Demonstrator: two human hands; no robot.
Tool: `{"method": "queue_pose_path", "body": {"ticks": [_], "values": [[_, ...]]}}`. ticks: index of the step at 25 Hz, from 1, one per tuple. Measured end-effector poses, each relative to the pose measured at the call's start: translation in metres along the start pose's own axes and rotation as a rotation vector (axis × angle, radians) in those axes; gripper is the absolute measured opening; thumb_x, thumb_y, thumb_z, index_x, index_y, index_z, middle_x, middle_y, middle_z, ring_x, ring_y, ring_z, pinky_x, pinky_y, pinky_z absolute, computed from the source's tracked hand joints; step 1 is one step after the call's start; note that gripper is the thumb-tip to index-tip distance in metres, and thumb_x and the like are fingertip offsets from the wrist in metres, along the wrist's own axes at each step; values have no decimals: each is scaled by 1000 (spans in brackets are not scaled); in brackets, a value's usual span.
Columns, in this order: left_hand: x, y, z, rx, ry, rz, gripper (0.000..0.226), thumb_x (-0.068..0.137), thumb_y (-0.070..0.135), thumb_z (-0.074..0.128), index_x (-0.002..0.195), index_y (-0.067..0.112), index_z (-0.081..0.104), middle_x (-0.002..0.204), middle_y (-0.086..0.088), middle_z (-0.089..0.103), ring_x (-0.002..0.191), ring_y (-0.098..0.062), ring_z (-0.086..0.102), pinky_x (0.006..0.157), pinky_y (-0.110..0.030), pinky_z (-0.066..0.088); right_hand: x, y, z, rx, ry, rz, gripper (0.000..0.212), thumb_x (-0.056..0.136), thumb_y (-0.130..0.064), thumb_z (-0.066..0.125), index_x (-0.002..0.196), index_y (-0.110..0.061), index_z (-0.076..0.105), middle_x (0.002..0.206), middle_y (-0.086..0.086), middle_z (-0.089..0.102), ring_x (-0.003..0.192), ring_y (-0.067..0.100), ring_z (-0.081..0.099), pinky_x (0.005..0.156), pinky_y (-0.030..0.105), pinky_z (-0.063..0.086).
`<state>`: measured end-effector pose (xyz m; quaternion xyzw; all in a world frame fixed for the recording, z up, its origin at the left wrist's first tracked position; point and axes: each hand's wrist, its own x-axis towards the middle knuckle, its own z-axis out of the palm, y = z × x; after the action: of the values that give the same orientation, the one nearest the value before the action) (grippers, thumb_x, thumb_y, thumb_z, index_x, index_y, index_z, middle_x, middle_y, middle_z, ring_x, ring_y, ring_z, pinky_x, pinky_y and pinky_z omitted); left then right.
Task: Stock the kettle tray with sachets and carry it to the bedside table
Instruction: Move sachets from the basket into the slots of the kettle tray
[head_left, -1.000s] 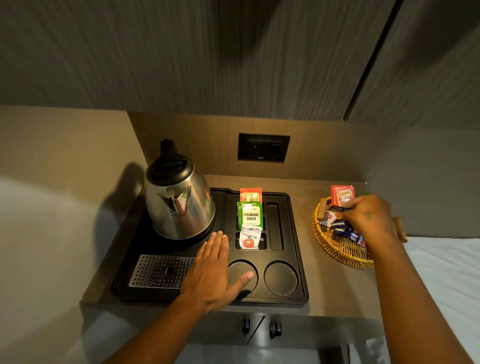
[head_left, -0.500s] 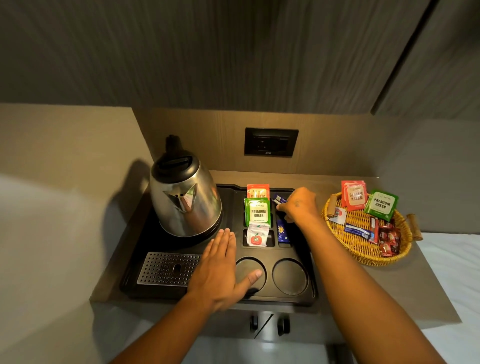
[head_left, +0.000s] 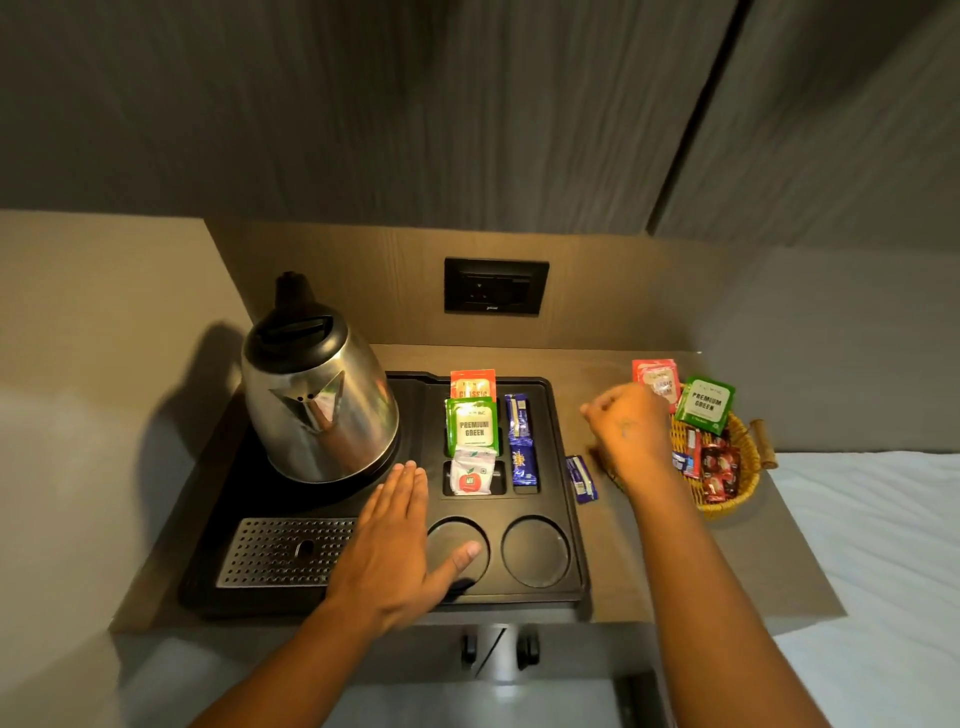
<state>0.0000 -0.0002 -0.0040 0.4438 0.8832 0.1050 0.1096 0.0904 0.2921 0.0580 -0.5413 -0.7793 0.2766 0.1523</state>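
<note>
The black tray sat on the brown worktop, its front edge close to the worktop's front edge. The kettle stood on the tray's back left part. In the middle slots stood an orange sachet, a green sachet and a white sachet, one before the other. Blue sachets lay in the narrow slot beside them. The two round cup holes at the front were bare.

The left hand lay flat and open on the tray, thumb in the left hole, fingertips near the kettle's base.

The right hand hung above the worktop between the tray and the basket, fingers loosely curled; I could not tell whether it held anything. One small blue sachet lay on the worktop just beside the tray's right edge.

The basket sat near the worktop's right end, with more sachets in it. A white bed lay past that edge.
</note>
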Motion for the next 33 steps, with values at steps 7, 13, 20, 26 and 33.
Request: {"method": "queue_pose_path", "body": {"ticks": [7,13,20,26,33], "values": [[-2,3,-5,33,-26,-1,110,72,93,-2,147,16,-23,160,-6,-22,147,-18,-22,122,-40,-3,15,79,-53,-306,-58,153,26,78,-21,78,99,-8,71,101,13,69,96,28,63,74,34,52],[-3,4,-4,37,-26,-7,110,70,94,-4,145,16,-24,160,-6,-21,147,-18,-20,121,-40,-3,30,94,-81,-352,-65,167,24,73,-21,77,89,-12,62,83,9,61,77,28,64,67,37,56],[-3,3,-5,22,-17,-6,109,70,93,-3,145,17,-23,161,-5,-18,148,-19,-18,122,-41,-1,40,90,-66,-540,-243,139,41,63,-12,87,92,-11,57,71,5,38,104,25,58,100,40,47],[-3,1,-2,11,7,-8,110,76,92,5,151,15,-15,163,-5,-15,148,-18,-17,122,-40,1,41,88,-79,-284,-101,265,21,86,-27,69,84,-7,61,71,13,66,42,20,67,37,25,51],[-4,4,-4,13,6,-17,112,74,93,3,153,15,-14,163,-5,-15,148,-18,-18,122,-39,-1,19,85,-116,-6,-78,408,16,86,-9,71,77,3,66,40,12,62,28,16,57,32,21,43]]}}
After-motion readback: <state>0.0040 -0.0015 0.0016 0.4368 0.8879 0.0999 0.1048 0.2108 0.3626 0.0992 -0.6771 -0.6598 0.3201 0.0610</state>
